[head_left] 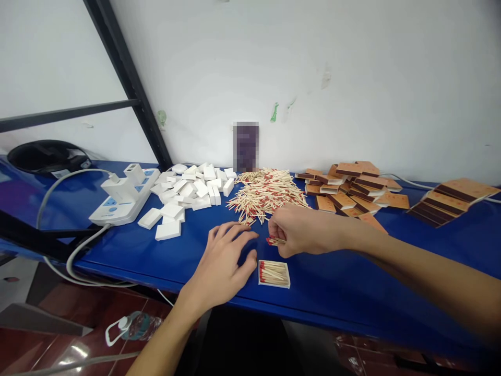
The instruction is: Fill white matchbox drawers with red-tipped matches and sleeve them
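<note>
Between my hands, near the table's front edge, lies a small white matchbox tray (288, 280) with red-tipped matches (273, 271) in it. My right hand (300, 230) is closed around a small bunch of matches (275, 241), their red heads poking out to the left, just above the tray. My left hand (227, 258) rests palm down on the table, fingers spread and bent, thumb close to the tray's left side; nothing shows in it. Behind both hands is a large heap of loose matches (270, 190).
White empty trays (188, 188) are piled at the left, beside a white power strip (125, 201) with cables. Brown matchbox sleeves (348, 188) are stacked at the right, with more sleeves (454, 201) beyond. A dark upright phone-like object (246, 146) leans against the wall.
</note>
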`<state>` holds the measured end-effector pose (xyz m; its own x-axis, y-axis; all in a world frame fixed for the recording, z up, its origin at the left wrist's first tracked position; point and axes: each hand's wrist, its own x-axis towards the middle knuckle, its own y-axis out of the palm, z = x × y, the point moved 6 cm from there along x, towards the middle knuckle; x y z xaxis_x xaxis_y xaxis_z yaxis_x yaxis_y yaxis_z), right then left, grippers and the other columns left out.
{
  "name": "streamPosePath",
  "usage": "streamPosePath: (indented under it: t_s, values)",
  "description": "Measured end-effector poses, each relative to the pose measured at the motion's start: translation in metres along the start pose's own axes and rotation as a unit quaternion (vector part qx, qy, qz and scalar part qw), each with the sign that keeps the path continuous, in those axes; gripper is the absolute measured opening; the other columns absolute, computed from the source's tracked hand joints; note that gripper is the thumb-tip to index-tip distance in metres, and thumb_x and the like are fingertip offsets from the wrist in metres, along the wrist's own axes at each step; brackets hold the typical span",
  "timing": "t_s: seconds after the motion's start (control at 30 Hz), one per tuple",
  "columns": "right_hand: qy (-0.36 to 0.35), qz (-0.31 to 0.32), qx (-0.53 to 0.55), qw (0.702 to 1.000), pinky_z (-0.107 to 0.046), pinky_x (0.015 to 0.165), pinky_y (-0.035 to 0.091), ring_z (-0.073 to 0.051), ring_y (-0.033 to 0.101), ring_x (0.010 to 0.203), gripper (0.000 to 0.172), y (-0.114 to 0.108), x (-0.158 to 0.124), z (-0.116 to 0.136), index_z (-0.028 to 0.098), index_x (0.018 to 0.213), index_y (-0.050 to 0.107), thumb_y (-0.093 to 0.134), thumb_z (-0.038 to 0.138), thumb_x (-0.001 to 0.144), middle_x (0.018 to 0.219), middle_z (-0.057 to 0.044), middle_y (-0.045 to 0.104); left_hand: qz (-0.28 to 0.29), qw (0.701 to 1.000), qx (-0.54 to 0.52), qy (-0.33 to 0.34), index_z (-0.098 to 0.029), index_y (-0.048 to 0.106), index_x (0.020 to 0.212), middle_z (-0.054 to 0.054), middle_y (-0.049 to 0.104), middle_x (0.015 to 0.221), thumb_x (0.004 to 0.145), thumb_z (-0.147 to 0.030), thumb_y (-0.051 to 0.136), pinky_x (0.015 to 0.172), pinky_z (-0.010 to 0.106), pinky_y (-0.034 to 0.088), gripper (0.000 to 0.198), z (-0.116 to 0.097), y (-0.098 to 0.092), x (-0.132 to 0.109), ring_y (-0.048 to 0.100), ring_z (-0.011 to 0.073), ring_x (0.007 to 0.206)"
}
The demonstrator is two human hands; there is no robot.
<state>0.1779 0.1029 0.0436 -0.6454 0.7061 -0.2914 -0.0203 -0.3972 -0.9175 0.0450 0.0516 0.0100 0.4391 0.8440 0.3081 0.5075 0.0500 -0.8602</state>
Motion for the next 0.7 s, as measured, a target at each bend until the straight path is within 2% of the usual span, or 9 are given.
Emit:
streamPosePath:
  t_s: [0.13, 0.27, 0.37, 0.47, 0.53, 0.6, 0.67, 0.7]
  values:
    - [-0.053, 0.0, 0.015, 0.998, -0.026, 0.049, 0.023, -0.009, 0.034, 0.052, 0.016, -0.001, -0.015, 0.022, 0.019, 0.061, 0.049, 0.064, 0.015, 0.066, 0.056, 0.006, 0.046, -0.013, 0.999, -0.023, -0.025, -0.023, 0.064, 0.118, 0.003, 0.066, 0.122, 0.095, -0.017, 0.045, 0.101, 0.045, 0.037, 0.031, 0.005, -0.002, 0.001, 0.051, 0.0248, 0.122]
    - [-0.052, 0.053, -0.011, 0.997, -0.026, 0.046, 0.021, -0.008, 0.028, 0.046, 0.023, 0.02, -0.016, 0.031, 0.02, 0.056, 0.042, 0.061, 0.014, 0.067, 0.047, 0.008, 0.036, -0.001, 0.999, -0.042, -0.026, -0.023, 0.065, 0.115, 0.004, 0.068, 0.116, 0.096, -0.02, 0.044, 0.095, 0.045, 0.036, 0.029, 0.003, -0.003, 0.001, 0.054, 0.0254, 0.112]
    - [-0.072, 0.031, -0.026, 0.997, -0.027, 0.046, 0.02, -0.007, 0.027, 0.045, 0.028, 0.028, -0.013, 0.031, 0.019, 0.053, 0.039, 0.06, 0.012, 0.068, 0.047, 0.007, 0.034, 0.024, 0.997, -0.063, -0.034, -0.022, 0.065, 0.105, 0.003, 0.07, 0.102, 0.099, -0.027, 0.041, 0.087, 0.044, 0.035, 0.025, 0.0, -0.003, 0.001, 0.056, 0.0233, 0.094]
    - [-0.089, 0.001, -0.021, 0.996, -0.027, 0.046, 0.021, -0.007, 0.027, 0.044, 0.03, 0.029, -0.014, 0.03, 0.019, 0.051, 0.04, 0.061, 0.012, 0.072, 0.046, 0.007, 0.035, 0.033, 0.996, -0.077, -0.015, -0.021, 0.061, 0.096, 0.002, 0.068, 0.095, 0.094, -0.03, 0.049, 0.085, 0.042, 0.034, 0.016, -0.005, -0.004, -0.001, 0.053, 0.0222, 0.088]
    - [-0.091, -0.002, 0.003, 0.996, -0.026, 0.047, 0.024, -0.007, 0.032, 0.045, 0.026, 0.029, -0.016, 0.029, 0.018, 0.054, 0.046, 0.061, 0.012, 0.074, 0.048, 0.006, 0.042, 0.031, 0.996, -0.082, 0.007, -0.021, 0.058, 0.095, 0.001, 0.067, 0.095, 0.087, -0.029, 0.056, 0.085, 0.041, 0.034, 0.011, -0.009, -0.005, -0.002, 0.052, 0.0222, 0.088]
    - [-0.093, -0.01, 0.034, 0.995, -0.026, 0.048, 0.028, -0.009, 0.04, 0.047, 0.017, 0.027, -0.021, 0.027, 0.018, 0.061, 0.055, 0.063, 0.012, 0.075, 0.054, 0.004, 0.052, 0.036, 0.995, -0.091, 0.026, -0.022, 0.056, 0.096, 0.001, 0.065, 0.096, 0.081, -0.029, 0.062, 0.086, 0.04, 0.035, 0.017, -0.012, -0.005, -0.004, 0.051, 0.0222, 0.09]
    - [-0.097, -0.037, 0.06, 0.993, -0.026, 0.053, 0.035, -0.012, 0.051, 0.056, 0.008, 0.023, -0.027, 0.022, 0.019, 0.071, 0.064, 0.066, 0.011, 0.074, 0.065, 0.001, 0.062, 0.046, 0.993, -0.101, 0.038, -0.023, 0.054, 0.099, 0.0, 0.065, 0.099, 0.077, -0.029, 0.067, 0.088, 0.039, 0.035, 0.026, -0.014, -0.004, -0.006, 0.051, 0.022, 0.091]
    - [-0.105, -0.059, 0.071, 0.99, -0.026, 0.057, 0.038, -0.014, 0.057, 0.064, 0.009, 0.02, -0.031, 0.019, 0.019, 0.078, 0.066, 0.068, 0.012, 0.074, 0.073, -0.001, 0.066, 0.051, 0.992, -0.103, 0.042, -0.023, 0.054, 0.101, -0.001, 0.064, 0.1, 0.075, -0.029, 0.07, 0.089, 0.039, 0.035, 0.031, -0.015, -0.003, -0.007, 0.051, 0.0217, 0.091]
